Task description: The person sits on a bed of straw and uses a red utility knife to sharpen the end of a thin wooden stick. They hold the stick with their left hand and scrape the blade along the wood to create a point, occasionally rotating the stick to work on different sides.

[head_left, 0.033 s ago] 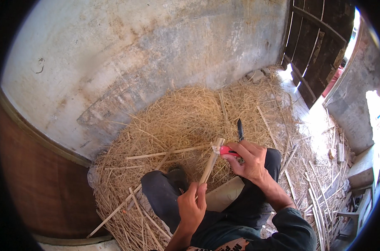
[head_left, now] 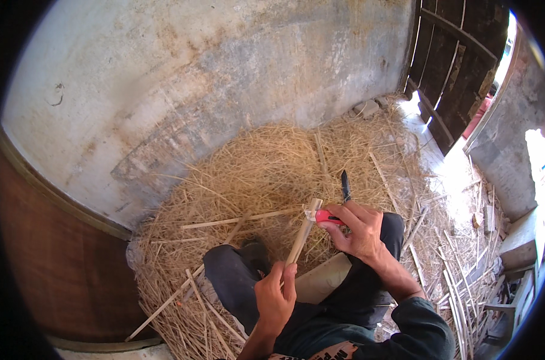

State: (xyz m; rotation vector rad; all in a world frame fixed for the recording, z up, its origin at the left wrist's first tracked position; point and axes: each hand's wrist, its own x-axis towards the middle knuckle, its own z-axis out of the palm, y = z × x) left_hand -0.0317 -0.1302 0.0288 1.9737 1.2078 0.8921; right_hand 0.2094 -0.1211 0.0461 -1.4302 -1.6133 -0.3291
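My left hand [head_left: 275,300] is closed round the lower end of a pale bamboo strip [head_left: 301,240], which slants up and away from me. In my right hand [head_left: 361,231] is a red cutter [head_left: 327,217] with a dark part on its side. Its front end meets the strip near the upper tip, where a whitish bit shows. Just beyond my right fingers a dark, pointed blade [head_left: 345,184] stands out against the straw. The fingers hide its lower end, so whether it touches my hand I cannot tell.
A heap of straw-like shavings [head_left: 254,159] spreads before my bent legs. Loose strips [head_left: 242,219] lie across it, with several more [head_left: 455,300] at the right. A stained wall [head_left: 212,90] rises behind. A dark plank door [head_left: 455,66] stands at the upper right.
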